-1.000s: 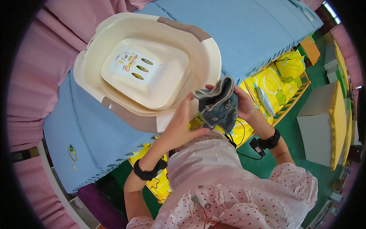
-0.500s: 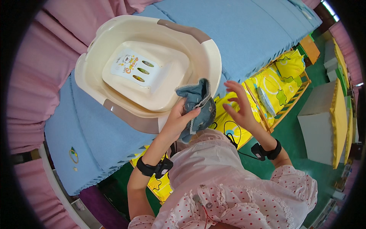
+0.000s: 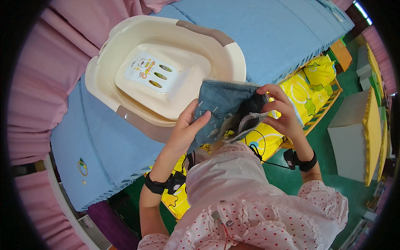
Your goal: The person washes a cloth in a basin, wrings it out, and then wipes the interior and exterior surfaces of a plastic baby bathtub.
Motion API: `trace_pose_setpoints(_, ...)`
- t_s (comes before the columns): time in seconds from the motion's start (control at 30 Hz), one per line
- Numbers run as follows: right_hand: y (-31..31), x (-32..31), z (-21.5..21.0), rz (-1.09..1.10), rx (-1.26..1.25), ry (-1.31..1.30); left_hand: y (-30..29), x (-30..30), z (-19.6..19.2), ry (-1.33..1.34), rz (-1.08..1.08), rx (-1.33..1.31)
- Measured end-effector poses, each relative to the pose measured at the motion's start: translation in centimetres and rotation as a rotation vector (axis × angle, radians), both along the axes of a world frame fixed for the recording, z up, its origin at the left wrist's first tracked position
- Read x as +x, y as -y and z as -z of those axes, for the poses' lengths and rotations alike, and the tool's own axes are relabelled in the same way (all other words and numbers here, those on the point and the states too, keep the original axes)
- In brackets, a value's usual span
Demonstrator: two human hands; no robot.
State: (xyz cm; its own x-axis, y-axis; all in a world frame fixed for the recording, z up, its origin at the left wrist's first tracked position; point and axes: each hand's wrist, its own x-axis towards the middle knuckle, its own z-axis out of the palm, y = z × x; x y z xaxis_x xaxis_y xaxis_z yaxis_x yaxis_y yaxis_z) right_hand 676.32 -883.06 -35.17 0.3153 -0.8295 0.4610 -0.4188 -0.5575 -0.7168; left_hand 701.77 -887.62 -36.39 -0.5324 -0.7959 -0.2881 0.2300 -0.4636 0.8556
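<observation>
In front of me is a small blue denim-like cloth piece (image 3: 218,102) with pale marks and a whitish overlocked edge. My left hand (image 3: 191,123) is closed on its left side, with the thumb on top. On the other side, my right hand (image 3: 281,109) pinches the right edge between thumb and fingers. The cloth is spread between both hands, and a dark lining shows at a gap near the right hand. Just beyond the cloth stands a cream baby bathtub (image 3: 238,62) with brown grip panels. Inside the tub lies a cream insert (image 3: 189,89) with slots and a printed label.
The tub rests on a blue-covered surface (image 3: 283,37). Yellow-patterned bedding (image 3: 306,96) in a wooden cot stands at the right, past my right hand. A white box-like unit (image 3: 352,133) is farther right. Pink curtains (image 3: 46,83) hang at the left; a small ring-shaped item (image 3: 82,167) lies nearby.
My right hand has moved in from beside the cloth and taken hold of its right edge. The bunched cloth has been opened out wider, showing its dark inside. My left hand keeps its hold.
</observation>
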Motion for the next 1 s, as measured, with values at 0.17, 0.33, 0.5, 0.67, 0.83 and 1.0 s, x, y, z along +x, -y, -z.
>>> trace_pose_setpoints(0.17,0.8,0.1,-2.7,0.038,-0.199,-0.154,0.6,0.2,0.3,0.045,0.047,-0.203)
trace_pose_setpoints(0.33,1.4,1.3,-4.0,0.006,-0.313,-0.165,0.4,-0.8,2.2,0.068,0.033,-0.396)
trace_pose_setpoints(0.5,3.2,3.5,-5.9,-0.002,-0.529,-0.278,0.6,-2.1,2.0,0.066,0.183,-0.446)
trace_pose_setpoints(0.67,4.0,3.9,-7.1,0.155,-0.516,-0.419,0.2,-1.9,1.7,0.232,0.011,-0.447)
trace_pose_setpoints(0.83,4.4,3.5,-6.5,0.127,-0.407,-0.479,0.0,0.1,2.0,-0.114,0.144,-0.184)
trace_pose_setpoints(1.0,4.6,3.6,-6.3,0.024,-0.295,-0.376,0.1,1.5,3.1,-0.423,0.313,-0.105)
